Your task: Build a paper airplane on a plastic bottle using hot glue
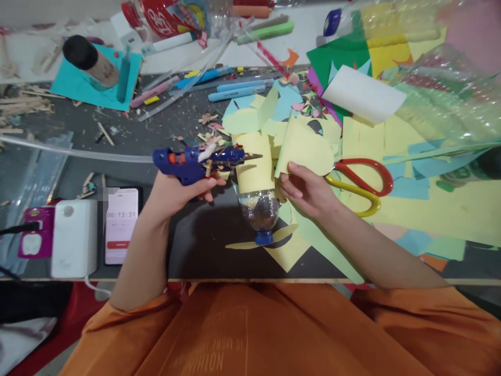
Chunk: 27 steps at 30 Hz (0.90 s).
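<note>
My left hand [176,190] is wrapped round the grip of a blue hot glue gun [195,162], its nozzle pointing right over a plastic bottle [260,209]. Yellow paper covers the bottle's body, and its blue cap [263,237] faces me. To the right of the bottle, my right hand [303,188] pinches the lower edge of a pale yellow paper piece [307,149] with a folded left edge. Scissors [362,185] with red and yellow handles lie just beyond that hand, their blades hidden under the paper.
A phone [122,224] and a white power bank [74,237] lie at left. Markers [237,93], a brown bottle with a black cap [92,60] and wood scraps stand behind. Coloured paper [415,203] and clear plastic bottles [450,99] crowd the right side.
</note>
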Motion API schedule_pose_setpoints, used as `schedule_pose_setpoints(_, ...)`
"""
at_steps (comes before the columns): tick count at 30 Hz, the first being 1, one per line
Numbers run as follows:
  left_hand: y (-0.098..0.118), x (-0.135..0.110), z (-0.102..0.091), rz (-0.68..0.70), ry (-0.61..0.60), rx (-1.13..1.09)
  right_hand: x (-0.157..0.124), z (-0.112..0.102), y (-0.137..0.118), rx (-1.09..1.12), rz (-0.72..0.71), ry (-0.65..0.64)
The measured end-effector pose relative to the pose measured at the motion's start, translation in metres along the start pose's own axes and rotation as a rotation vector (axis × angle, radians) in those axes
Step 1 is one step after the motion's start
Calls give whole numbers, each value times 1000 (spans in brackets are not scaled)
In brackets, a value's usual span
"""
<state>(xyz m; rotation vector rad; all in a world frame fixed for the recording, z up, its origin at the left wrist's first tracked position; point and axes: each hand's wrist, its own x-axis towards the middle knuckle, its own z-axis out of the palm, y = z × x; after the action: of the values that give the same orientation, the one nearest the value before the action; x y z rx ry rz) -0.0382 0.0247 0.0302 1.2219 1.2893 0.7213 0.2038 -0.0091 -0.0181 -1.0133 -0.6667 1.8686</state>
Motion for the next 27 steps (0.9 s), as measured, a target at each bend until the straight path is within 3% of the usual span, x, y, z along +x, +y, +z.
schedule_pose_setpoints(3, -6, 0, 1, -31, -70, 71, 0, 1, 0, 7, 8, 42)
schedule_pose_setpoints(7, -13, 2, 2, -63, -124, 67, 0, -2, 2, -14, 13, -2)
schedule_pose_setpoints(14, -10, 0, 8, -38, -89, 53, 0, -5, 4, -19, 0, -6)
schedule_pose_setpoints(20, -6, -2, 17, -95, 26, 42, 1, -4, 4, -1, -19, 4)
schedule_pose_setpoints(27, -6, -3, 21, -88, 26, 134, 1, -3, 6, 5, -10, 15)
